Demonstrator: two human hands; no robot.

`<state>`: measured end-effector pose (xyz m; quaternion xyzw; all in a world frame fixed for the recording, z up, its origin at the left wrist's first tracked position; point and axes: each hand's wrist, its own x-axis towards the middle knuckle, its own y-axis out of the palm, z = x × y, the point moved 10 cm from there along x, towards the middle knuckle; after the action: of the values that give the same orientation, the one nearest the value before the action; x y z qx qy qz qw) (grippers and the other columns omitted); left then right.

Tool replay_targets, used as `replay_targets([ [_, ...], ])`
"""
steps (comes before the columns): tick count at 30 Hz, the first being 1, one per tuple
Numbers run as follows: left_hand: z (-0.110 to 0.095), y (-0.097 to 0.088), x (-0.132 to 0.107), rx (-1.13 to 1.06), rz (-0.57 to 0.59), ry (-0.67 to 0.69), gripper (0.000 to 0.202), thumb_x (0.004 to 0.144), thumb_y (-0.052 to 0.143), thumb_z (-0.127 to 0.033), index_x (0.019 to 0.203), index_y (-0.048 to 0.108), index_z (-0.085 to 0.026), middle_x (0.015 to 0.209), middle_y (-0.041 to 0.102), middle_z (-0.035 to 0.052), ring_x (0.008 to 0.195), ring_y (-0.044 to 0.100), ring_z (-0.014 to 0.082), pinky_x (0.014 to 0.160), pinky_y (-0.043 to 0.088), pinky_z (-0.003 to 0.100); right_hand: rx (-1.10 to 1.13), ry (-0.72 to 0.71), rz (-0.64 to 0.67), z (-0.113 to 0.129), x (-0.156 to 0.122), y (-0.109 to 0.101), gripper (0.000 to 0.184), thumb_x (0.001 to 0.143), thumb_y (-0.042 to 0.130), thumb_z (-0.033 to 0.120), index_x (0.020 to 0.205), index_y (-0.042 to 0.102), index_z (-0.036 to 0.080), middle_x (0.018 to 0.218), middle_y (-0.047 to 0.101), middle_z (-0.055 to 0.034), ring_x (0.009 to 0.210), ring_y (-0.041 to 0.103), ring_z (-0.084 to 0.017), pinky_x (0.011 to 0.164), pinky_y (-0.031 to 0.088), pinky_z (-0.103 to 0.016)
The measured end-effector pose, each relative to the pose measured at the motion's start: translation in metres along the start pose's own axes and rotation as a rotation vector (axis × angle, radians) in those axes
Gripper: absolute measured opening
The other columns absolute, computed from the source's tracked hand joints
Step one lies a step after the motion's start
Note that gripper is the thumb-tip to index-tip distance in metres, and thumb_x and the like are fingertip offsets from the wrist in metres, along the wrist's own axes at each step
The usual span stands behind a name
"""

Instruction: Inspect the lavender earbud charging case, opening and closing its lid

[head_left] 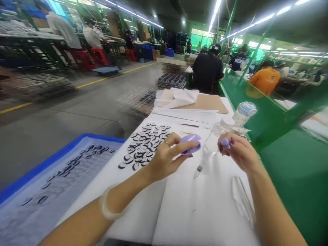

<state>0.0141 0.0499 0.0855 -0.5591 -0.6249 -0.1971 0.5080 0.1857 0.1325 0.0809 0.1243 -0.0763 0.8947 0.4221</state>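
The left hand (164, 159) has its fingers curled closed around a flat lilac oval part (191, 145), pinched at the edge between thumb and forefinger and held level above the white work surface (184, 212), presumably so that its face stays reachable from the right. The right hand (237, 153) is closed in a fingertip pinch on a small lilac piece (225, 142), raised just beside the oval part but apart from it (whether it is a cap or a button cannot be told). Between and slightly behind the hands lies a clear squeeze bottle (208, 150), its nozzle pointing toward the person, within easy reach of either hand. A spread of small black-and-white discs (143, 145) lies on the surface just beyond the left hand; more rest on sheeting in the blue tray (33, 171) at far left. A capped white bottle (243, 114) stands by the green divider (256, 116).
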Motion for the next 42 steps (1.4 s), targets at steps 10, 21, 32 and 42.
replay_targets([
  [10,-0.036,-0.002,0.001,0.192,-0.095,0.193,0.020,0.095,0.069,-0.021,0.114,0.064,-0.021,0.088,0.057,-0.0008,0.072,0.054,0.0093,0.062,0.055,0.017,-0.762,-0.275,-0.192,0.059,-0.024,0.052,0.022,0.100,0.055,0.022,0.079,0.062,0.024,0.106,0.060,-0.0021,0.104,0.055,-0.020,0.084,0.040,-0.035],
  [21,-0.052,-0.005,0.002,0.179,-0.129,0.259,0.022,0.089,0.073,-0.008,0.105,0.065,-0.021,0.093,0.065,-0.0030,0.078,0.062,0.0061,0.078,0.059,0.014,-1.015,-0.375,-0.334,0.071,-0.030,0.066,0.026,0.095,0.060,0.021,0.070,0.056,0.020,0.106,0.065,-0.0083,0.095,0.058,-0.024,0.076,0.040,-0.040],
  [32,-0.055,-0.014,0.005,0.167,-0.147,0.244,0.024,0.090,0.074,-0.015,0.109,0.062,-0.023,0.089,0.072,-0.0047,0.076,0.061,0.0077,0.074,0.061,0.014,-0.805,-0.456,-0.267,0.077,-0.032,0.066,0.033,0.095,0.059,0.009,0.122,0.070,0.025,0.109,0.073,-0.0046,0.095,0.065,-0.024,0.080,0.046,-0.043],
  [42,-0.056,-0.013,0.003,0.126,-0.200,0.276,0.023,0.088,0.076,-0.011,0.103,0.063,-0.023,0.091,0.061,-0.0039,0.077,0.065,0.0052,0.070,0.063,0.014,-0.845,-0.502,-0.207,0.078,-0.031,0.074,0.037,0.092,0.059,0.003,0.119,0.070,0.026,0.093,0.075,-0.0004,0.082,0.064,-0.019,0.075,0.044,-0.041],
])
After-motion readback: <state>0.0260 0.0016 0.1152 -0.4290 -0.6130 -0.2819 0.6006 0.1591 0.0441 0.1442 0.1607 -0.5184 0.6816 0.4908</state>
